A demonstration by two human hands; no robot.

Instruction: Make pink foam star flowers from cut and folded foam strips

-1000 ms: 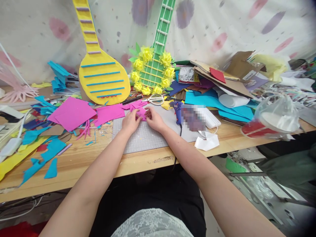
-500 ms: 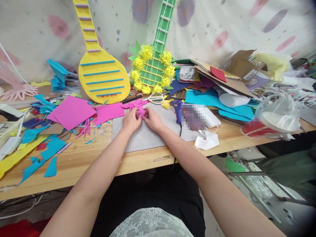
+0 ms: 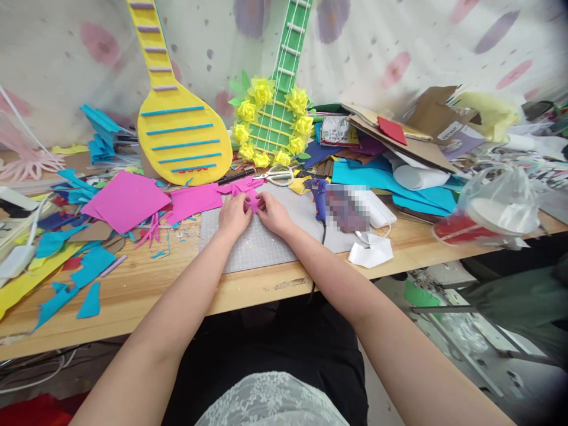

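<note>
A small piece of magenta paper (image 3: 254, 201) is pinched between my two hands over the grey cutting mat (image 3: 248, 251). My left hand (image 3: 234, 214) has its fingers closed on the paper's left side. From the right, my right hand (image 3: 273, 213) grips the opposite side with thumb and fingers. Part of the paper is covered by my fingers. Just behind my hands lie more magenta strips (image 3: 231, 187) and a pair of scissors with white handles (image 3: 280, 175). A blue glue gun (image 3: 319, 198) rests to the right of my right hand.
A yellow paper guitar (image 3: 184, 136) and a green one with yellow flowers (image 3: 277, 121) lean at the back. Magenta sheets (image 3: 126, 201) and blue scraps (image 3: 91, 300) lie left. Blue sheets (image 3: 359, 174), cardboard (image 3: 435, 115) and a bagged red cup (image 3: 465, 228) stand right.
The magenta paper shows slightly differently between my fingers, which have shifted a little. My view has moved slightly; the other things lie as before.
</note>
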